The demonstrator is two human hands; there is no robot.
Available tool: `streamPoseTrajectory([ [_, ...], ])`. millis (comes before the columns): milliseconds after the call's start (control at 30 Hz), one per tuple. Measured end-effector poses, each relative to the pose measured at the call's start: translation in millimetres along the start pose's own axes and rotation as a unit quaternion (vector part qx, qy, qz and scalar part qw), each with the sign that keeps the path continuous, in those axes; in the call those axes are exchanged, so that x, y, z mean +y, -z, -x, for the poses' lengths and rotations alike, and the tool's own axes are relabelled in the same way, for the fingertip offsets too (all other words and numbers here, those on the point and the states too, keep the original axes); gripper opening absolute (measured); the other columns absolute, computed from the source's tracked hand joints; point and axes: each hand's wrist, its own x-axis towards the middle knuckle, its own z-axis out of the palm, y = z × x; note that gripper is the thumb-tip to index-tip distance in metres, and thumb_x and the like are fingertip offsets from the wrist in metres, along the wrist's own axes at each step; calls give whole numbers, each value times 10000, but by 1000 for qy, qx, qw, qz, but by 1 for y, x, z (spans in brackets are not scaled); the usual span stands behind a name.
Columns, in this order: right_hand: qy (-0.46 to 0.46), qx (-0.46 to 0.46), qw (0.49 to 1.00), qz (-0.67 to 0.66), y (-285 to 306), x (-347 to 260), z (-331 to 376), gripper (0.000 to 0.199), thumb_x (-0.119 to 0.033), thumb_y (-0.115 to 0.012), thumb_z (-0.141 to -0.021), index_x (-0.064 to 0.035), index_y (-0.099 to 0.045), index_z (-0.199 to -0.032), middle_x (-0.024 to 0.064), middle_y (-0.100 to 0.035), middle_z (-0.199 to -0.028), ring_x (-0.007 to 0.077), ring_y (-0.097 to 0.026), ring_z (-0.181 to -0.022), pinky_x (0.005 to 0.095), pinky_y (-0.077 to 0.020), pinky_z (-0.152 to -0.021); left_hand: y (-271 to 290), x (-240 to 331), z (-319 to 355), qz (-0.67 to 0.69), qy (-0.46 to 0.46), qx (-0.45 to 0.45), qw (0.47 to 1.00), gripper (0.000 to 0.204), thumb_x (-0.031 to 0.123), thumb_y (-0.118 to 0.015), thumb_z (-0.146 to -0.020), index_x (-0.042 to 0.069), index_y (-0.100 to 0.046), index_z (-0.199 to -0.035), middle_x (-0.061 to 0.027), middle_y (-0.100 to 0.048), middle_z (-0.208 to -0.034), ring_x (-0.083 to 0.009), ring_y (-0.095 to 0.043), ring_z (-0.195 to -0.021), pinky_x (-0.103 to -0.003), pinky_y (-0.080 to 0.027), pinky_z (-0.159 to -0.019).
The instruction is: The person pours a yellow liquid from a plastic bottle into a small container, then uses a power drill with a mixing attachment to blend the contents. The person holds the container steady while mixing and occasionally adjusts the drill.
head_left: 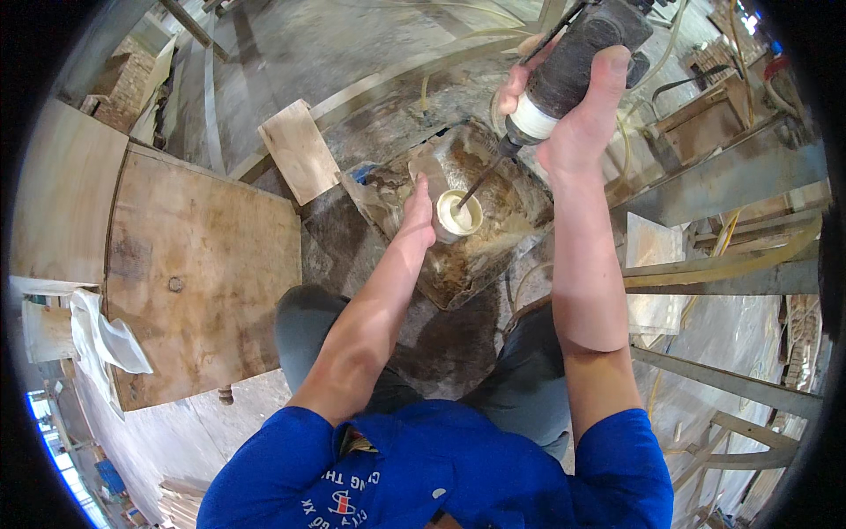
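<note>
My right hand [583,123] is wrapped round a dark power drill [582,62] with a white collar, held tilted at the upper right. From its chuck a thin metal rod [482,182] slants down into a small pale cup [457,233]. Cream-coloured paste [452,210] fills part of this cup, and the rod's tip is hidden in it. My left hand [421,214] grips the cup's left side, thumb pointing up along it. Beneath the cup lies a brown, stained, crusted slab [476,269] between my knees.
To my left stands a wooden tabletop [203,273] with a crumpled white sheet [110,335] and a bucket [46,331] at its edge. A loose board [300,152] lies beyond the slab. Metal rails [731,381] and a yellowish hose [731,269] run along my right.
</note>
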Motion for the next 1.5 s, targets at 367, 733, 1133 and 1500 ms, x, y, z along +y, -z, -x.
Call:
streamPoseTrajectory([
  [367, -3, -93, 996, -17, 10, -9, 0, 688, -702, -300, -808, -62, -512, -943, 147, -537, -627, 246, -520, -523, 356, -425, -505, -8, -4, 4, 8, 92, -84, 992, 502, 477, -487, -877, 45, -503, -1133, -117, -595, -1035, -243, -591, -896, -439, -490, -760],
  [733, 22, -152, 987, -51, -2, -14, 7, 683, -687, -299, -811, -65, -521, -987, 164, -536, -625, 260, -510, -541, 369, -427, -512, -7, -8, -10, 44, 115, -121, 985, 499, 476, -465, -889, 44, -495, -1137, -124, -597, -1038, -246, -596, -915, -441, -494, -774],
  [1133, -15, -172, 983, -61, -2, -17, 6, 730, -706, -419, -751, -19, -513, -980, 154, -559, -656, 252, -529, -541, 353, -438, -503, -10, -7, -4, 38, 75, -131, 988, 513, 463, -469, -891, 27, -471, -1161, -129, -593, -1027, -238, -599, -898, -406, -501, -752],
  [1500, -11, -196, 979, -49, -2, -17, 4, 710, -697, -405, -764, -29, -508, -981, 148, -560, -649, 243, -524, -539, 345, -436, -508, -7, -8, -8, 29, 73, -119, 990, 520, 463, -474, -889, 14, -476, -1151, -131, -602, -993, -233, -610, -843, -392, -505, -736],
])
